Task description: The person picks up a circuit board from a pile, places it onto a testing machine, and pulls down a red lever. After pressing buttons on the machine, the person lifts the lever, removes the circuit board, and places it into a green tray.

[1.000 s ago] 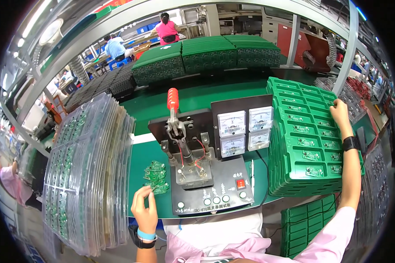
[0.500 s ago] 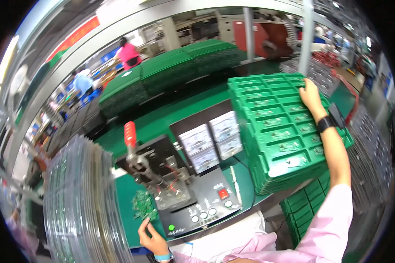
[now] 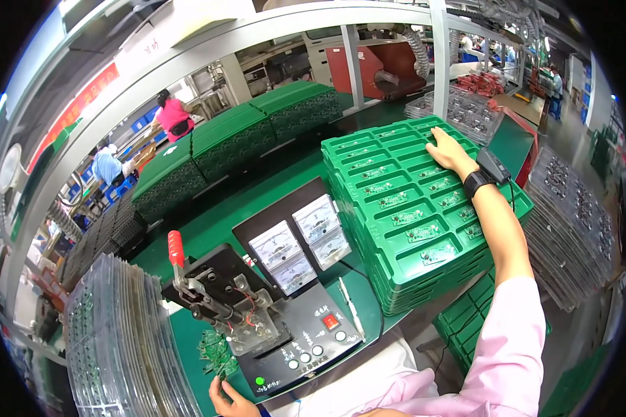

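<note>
My left hand is low at the left, with thumb and finger pinched on a small green circuit board at the lower edge of a loose pile of boards. My right hand reaches over a stack of green compartment trays. Its thumb and fingers are apart at a far compartment of the top tray, and nothing shows between them. Most compartments nearer me hold a circuit board. Between my hands stands a black test fixture with a red-handled toggle clamp and white-faced analog meters.
Stacked clear plastic trays stand at the left, and more at the right. A white pen lies beside the fixture. Green tray stacks line the far side behind a dark rail. More green trays sit low at the right. Two people work beyond.
My view has turned, shifting the scene leftward in the picture. My right hand remains at the far part of the top tray; my left fingertips remain at the board pile.
</note>
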Available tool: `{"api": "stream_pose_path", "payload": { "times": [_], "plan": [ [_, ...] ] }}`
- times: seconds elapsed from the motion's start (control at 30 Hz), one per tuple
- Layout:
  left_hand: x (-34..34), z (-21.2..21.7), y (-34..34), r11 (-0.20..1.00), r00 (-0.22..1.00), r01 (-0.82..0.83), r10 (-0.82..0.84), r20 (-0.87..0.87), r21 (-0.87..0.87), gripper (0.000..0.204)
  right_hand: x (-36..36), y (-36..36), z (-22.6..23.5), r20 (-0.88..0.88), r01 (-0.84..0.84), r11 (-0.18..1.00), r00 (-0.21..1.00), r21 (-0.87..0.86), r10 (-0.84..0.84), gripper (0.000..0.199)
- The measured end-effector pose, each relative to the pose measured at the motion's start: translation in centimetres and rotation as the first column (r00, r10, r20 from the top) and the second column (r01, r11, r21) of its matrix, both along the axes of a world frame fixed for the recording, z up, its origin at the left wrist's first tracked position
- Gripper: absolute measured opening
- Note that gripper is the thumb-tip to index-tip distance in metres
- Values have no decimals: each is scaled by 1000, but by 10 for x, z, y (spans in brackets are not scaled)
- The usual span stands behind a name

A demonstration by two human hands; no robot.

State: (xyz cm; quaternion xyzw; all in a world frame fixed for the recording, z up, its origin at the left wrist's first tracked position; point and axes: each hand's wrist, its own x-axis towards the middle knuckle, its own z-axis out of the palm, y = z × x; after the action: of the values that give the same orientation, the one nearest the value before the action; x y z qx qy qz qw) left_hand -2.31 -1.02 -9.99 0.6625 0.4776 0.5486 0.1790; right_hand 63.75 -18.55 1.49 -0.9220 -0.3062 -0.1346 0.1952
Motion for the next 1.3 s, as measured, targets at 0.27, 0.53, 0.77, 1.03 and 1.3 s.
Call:
{"api": "stream_pose_path", "payload": {
  "times": [0.27, 0.53, 0.77, 1.03, 1.3],
  "plan": [
    [2, 2, -2, 1000, 999, 15, -14, -43, 27, 17, -23, 6, 8, 253, -124, 971, 965, 203, 71, 76],
    [5, 5, -5, 997, 997, 14, -9, -75, 72, 15, -22, 9, 3, 218, -119, 968, 974, 221, 70, 67],
    [7, 8, -2, 986, 990, 56, -34, -137, 157, 14, -3, 23, 8, 13, -33, 999, 999, -22, 33, 68],
    [3, -3, 2, 990, 981, 3, 25, -192, 143, 15, 12, 67, -5, 253, 82, 995, 965, -54, -66, 28],
    [2, -11, 3, 991, 980, -18, 42, -192, 129, 17, 3, 59, 9, 616, -135, 968, 787, 209, -23, 17]
  ]
}}
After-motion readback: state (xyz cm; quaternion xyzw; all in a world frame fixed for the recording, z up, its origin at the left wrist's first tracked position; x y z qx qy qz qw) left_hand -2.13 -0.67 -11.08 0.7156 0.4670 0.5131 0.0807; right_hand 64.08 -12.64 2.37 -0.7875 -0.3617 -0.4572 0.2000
